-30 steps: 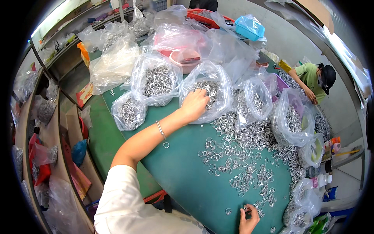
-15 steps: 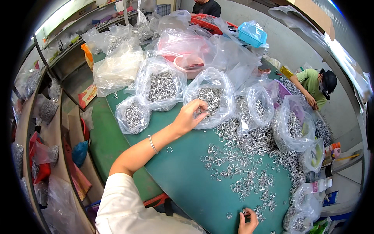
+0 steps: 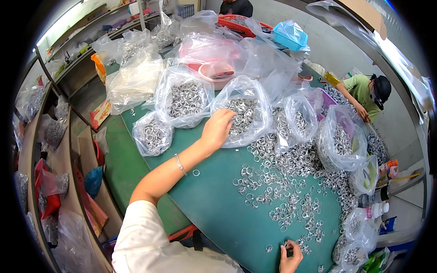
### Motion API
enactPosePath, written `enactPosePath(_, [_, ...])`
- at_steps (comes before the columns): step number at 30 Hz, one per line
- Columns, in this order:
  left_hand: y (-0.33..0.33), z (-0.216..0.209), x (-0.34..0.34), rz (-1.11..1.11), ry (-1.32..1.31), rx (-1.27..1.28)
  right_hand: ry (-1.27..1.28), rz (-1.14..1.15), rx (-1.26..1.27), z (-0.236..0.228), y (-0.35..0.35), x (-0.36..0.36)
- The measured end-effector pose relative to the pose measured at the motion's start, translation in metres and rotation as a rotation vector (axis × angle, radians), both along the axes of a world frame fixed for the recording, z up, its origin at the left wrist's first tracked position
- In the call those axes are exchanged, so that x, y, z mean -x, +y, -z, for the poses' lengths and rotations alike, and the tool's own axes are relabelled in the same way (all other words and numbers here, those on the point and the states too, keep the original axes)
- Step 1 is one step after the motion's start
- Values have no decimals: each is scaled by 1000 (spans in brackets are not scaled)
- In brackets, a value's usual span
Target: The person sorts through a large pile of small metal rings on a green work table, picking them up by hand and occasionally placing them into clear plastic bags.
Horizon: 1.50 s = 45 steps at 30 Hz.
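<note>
My left hand (image 3: 217, 128) is over the left rim of an open clear plastic bag (image 3: 262, 123) with silver-coloured metal rings (image 3: 243, 110) in it. Its fingers are bent together, and whatever they hold is hidden. At the lower edge, my right hand (image 3: 291, 258) pinches a small silver ring (image 3: 287, 246) between thumb and fingertips. Close to its left, a single ring (image 3: 268, 248) lies on the green tabletop (image 3: 214, 195). Many loose rings (image 3: 296, 207) spread out beyond the right hand. Another lone ring (image 3: 195, 173) lies beside my left wrist, which wears a bracelet (image 3: 180, 164).
More ring-filled bags (image 3: 186, 101) stand left of the open bag and along the right side. Behind them are a pink bowl (image 3: 216, 73), a red basket (image 3: 234, 26) and a blue basket (image 3: 290, 36). A person in green (image 3: 364, 93) works at the far right. Shelves (image 3: 63, 182) line the left.
My left hand has turned and shifted slightly up and left, from over the rings to the bag's left rim. The right hand keeps its pinch almost in place. The view has shifted slightly.
</note>
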<state>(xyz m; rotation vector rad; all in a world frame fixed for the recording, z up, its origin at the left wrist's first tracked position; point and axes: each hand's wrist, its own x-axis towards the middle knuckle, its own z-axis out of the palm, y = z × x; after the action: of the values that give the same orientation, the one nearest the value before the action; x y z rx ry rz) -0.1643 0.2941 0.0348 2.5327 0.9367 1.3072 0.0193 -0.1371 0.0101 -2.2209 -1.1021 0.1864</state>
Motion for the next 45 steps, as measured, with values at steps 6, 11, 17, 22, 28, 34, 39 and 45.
enactPosePath(6, [16,-6,-11,-47,404,-90,1,-11,-5,1,0,-1])
enactPosePath(11, [22,-10,-14,-69,531,-65,11,-1,-14,1,-1,0])
enactPosePath(17, [16,-5,-20,-126,495,-29,10,-2,-21,0,1,0])
enactPosePath(22, [16,0,-23,-134,403,25,29,9,-16,0,0,1])
enactPosePath(28, [12,-3,-23,-136,296,89,20,0,-28,-1,0,0])
enactPosePath(34, [12,-13,6,59,-425,428,45,50,-38,0,-1,1])
enactPosePath(39, [-16,-18,40,327,-746,1181,139,121,-1,-5,4,3])
enactPosePath(45, [-33,-14,61,432,-915,1522,513,236,-167,7,8,0])
